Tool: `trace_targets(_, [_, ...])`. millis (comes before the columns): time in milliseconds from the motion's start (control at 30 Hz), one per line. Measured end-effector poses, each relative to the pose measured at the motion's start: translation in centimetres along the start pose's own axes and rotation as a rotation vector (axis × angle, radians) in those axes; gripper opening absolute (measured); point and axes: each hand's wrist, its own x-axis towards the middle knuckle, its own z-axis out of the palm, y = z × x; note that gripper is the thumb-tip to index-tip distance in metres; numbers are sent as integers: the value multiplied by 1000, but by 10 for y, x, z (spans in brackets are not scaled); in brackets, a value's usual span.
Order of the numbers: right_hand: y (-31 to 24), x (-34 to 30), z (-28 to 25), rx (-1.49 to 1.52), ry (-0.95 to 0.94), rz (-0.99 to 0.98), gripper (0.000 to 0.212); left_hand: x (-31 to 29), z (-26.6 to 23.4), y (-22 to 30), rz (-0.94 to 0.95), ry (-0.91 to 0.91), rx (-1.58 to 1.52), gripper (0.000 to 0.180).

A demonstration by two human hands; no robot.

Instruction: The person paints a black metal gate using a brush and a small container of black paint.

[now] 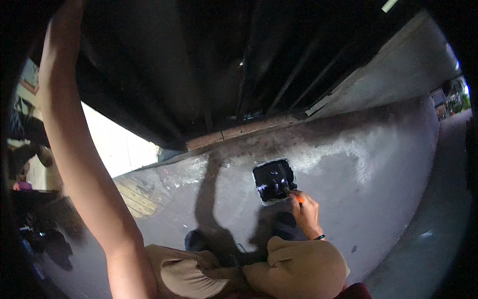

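My right hand (307,215) is closed around the orange handle of a paintbrush (299,199), and a dark band circles its wrist. The brush's far end reaches the near right corner of a square container (266,203) on the floor. Glossy black paint (273,179) fills the container and smears its rim. On the left, my left arm (84,164) stretches up past the top edge of the picture, so the hand itself is out of sight. Nearest to that raised arm is a large dark ribbed panel, like a gate or shutter (199,65).
A brick-coloured sill (239,131) runs under the dark panel, with a grey wall (403,65) to its right. My bent knees (308,261) and dark shoes are close to the container. Pale stains mark the concrete floor (343,199). A bright white surface (117,142) stands left.
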Motion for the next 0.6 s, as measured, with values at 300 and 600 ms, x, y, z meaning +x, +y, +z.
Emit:
trace_targets(300, [2, -30, -5, 0, 12, 141, 18, 15, 7, -5, -11, 28, -45, 106])
trace_targets(600, [16, -31, 2, 44, -4, 106, 18, 28, 7, 2, 16, 113, 15, 105])
